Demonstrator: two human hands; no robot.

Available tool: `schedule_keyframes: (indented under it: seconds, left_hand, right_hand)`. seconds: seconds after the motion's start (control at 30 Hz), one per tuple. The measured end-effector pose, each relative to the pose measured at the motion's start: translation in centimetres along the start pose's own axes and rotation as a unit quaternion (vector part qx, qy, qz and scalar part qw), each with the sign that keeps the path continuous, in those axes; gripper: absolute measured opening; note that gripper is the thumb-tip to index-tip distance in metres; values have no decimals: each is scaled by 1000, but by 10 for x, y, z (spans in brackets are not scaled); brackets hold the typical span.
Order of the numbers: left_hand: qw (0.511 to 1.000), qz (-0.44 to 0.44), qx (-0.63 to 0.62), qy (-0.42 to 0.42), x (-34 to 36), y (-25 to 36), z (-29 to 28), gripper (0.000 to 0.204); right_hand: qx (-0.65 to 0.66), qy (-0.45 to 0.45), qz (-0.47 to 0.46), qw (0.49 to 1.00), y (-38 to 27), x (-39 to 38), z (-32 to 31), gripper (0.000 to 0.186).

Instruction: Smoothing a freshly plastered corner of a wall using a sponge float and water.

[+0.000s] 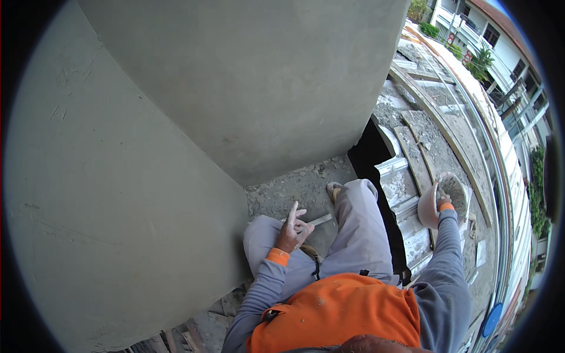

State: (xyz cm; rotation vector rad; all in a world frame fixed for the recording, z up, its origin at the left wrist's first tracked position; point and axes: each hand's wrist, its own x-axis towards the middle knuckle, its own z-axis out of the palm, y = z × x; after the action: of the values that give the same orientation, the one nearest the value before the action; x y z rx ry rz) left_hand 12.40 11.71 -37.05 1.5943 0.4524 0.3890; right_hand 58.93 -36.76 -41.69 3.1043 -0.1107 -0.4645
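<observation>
My left hand (292, 229), dusted with grey, is above my bent knee, its fingers apart and one pointing up. By its fingertips is a pale flat strip (321, 220); whether the fingers touch it I cannot tell. My right arm stretches out to a pale pinkish bucket (428, 210) smeared with grey inside. My right hand (445, 201) reaches in over its rim, and its fingers are mostly hidden, so their grip does not show. In front of me two smooth grey plastered walls (253, 82) meet in a corner above a rough ledge (288, 187) with crumbs of mortar.
To the right lies a debris-strewn surface with long wooden planks (450, 141) and metal sheeting (393, 166). A black jagged-edged sheet (372, 147) borders the ledge. Wood scraps (191, 338) lie below the left wall. A blue disc (492, 319) is at lower right; buildings stand beyond.
</observation>
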Motion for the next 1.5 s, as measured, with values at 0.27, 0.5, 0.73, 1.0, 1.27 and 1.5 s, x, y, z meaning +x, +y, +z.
schedule_keyframes:
  seconds: [0.27,0.5,0.73,1.0,1.27,1.5]
  left_hand:
    - [999,3,-43,-33,7,-7,6,97]
    - [1000,-1,-13,4,-6,5,-8,96]
    - [1000,0,-16,15,-14,-12,-18,96]
    - [999,2,-33,-11,0,-6,-8,97]
    - [999,-32,-39,-1,0,-17,-10,98]
    - [996,-62,-58,7,-2,-16,-16,96]
  right_hand:
    - [-23,-60,-109,992,75,15,-10,50]
    - [-40,-36,-33,998,-9,-43,-28,43]
    - [11,65,78,995,-53,-117,-89,59]
    - [452,371,-267,766,-184,-162,-130,72]
    - [525,284,-438,672,-529,-255,-67,84]
    - [675,134,-65,722,-602,-164,2,85]
